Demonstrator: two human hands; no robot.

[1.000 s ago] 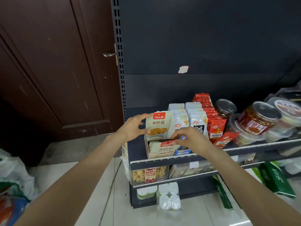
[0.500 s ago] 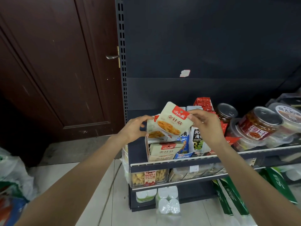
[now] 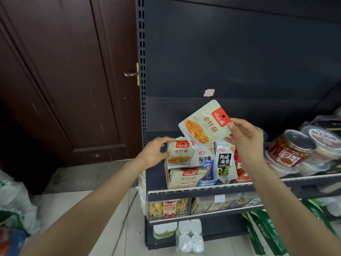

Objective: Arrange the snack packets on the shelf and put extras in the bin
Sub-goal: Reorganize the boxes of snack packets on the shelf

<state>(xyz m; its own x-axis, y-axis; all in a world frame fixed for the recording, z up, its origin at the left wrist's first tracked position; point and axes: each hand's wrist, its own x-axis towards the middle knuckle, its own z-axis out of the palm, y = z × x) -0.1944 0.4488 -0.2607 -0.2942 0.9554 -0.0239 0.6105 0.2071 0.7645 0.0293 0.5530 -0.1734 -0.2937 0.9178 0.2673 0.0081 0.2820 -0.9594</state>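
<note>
Right hand [image 3: 245,139] pinches the lifted packet [image 3: 204,124] by one corner; left hand [image 3: 156,152] grips the upright stack [image 3: 180,154]. Loose grip, it might slip.

To your left you face a dark brown door [image 3: 55,80] with a metal handle [image 3: 131,73]; ahead stands a dark panel wall [image 3: 239,52]. Below you lies a pale tiled floor [image 3: 73,206].
</note>
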